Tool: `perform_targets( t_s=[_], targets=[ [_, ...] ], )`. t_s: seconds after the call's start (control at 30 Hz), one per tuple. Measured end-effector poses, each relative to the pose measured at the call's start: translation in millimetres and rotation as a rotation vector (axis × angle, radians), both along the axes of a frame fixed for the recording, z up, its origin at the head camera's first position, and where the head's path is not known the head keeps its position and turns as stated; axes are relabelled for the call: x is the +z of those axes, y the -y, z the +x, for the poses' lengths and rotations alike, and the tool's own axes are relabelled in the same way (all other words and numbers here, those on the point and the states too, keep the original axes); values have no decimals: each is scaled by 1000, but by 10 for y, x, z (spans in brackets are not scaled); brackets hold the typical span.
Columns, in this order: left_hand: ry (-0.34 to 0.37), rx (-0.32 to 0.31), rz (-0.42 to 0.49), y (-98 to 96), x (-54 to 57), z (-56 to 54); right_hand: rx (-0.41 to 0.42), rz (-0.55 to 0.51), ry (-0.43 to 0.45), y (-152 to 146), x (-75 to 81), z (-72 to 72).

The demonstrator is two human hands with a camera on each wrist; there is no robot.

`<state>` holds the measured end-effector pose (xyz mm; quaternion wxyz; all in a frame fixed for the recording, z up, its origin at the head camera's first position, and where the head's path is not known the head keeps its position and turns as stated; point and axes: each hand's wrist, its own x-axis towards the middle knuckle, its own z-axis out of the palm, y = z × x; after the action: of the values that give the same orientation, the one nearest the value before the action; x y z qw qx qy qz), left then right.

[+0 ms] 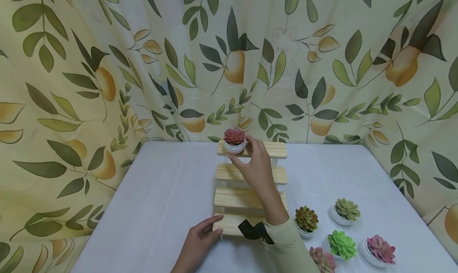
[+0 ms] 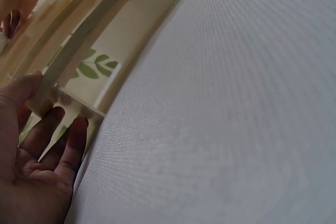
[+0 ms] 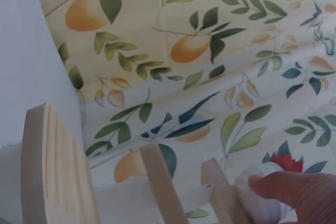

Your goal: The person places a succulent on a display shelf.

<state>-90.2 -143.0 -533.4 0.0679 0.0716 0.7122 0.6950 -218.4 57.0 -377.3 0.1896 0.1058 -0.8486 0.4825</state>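
Note:
A stepped wooden stand [image 1: 236,197] with pale slats stands on the white-covered table. On the left end of its top slat is a red artificial succulent in a white pot [image 1: 234,147]. My right hand [image 1: 257,169] grips this pot between thumb and fingers; in the right wrist view the thumb [image 3: 283,184] presses on the white pot. At the lowest slat's left end is my left hand [image 1: 198,241]. The left wrist view shows this hand [image 2: 39,166] pinching the slat's corner, thumb on one side and fingertips on the other.
Several potted succulents stand right of the stand: a brown-green one [image 1: 306,219], a pale green one [image 1: 347,209], a bright green one [image 1: 342,244] and pink ones [image 1: 381,249]. A leaf-and-fruit patterned curtain [image 1: 304,66] hangs behind the table [image 1: 161,185] and at its sides.

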Motion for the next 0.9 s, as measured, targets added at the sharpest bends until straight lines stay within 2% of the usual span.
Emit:
perform_targets(
  t_s=[0.17,0.3,0.5,0.9],
  targets=[
    [-1,-9,-6,-6,-2,5,-43,26,57,-95,28,144],
    [11,-11,-12,0,-13,3,-57,13,69,-188,31,255],
    [15,-4,-29,15,-19,-9,-86,-25,47,-306,20,395],
    [7,2,-40,4,-23,1,-106,-40,14,-372,-36,537]
  ],
)
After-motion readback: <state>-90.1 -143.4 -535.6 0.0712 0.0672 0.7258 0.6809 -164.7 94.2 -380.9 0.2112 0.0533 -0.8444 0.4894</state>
